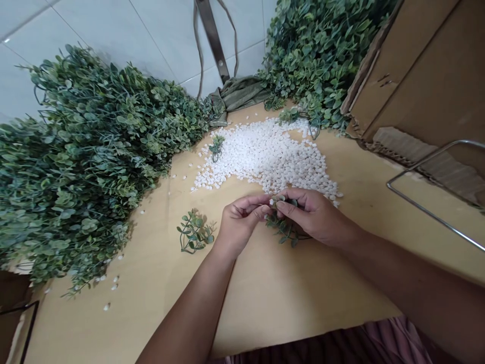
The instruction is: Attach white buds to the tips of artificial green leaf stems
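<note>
My right hand [316,215] is closed on an artificial leaf sprig [288,230], whose green leaves hang below the fingers. Between the two hands, a small white bead-like piece [272,201] shows at my left fingertips, against the sprig. My left hand [240,220] pinches this piece between thumb and forefinger. Just beyond the hands lies a spread pile of the same white pieces [261,151]. A separate leaf sprig [194,231] rests on the table, left of my left hand. One more small sprig [216,146] sits at the pile's left edge.
Artificial greenery is heaped on the left [94,151] and at the back right [318,55]. A cardboard box [424,76] and a bent metal rod [435,205] stand at the right. Dark green cloth [244,93] lies by the tiled wall. Stray white pieces dot the table [151,303].
</note>
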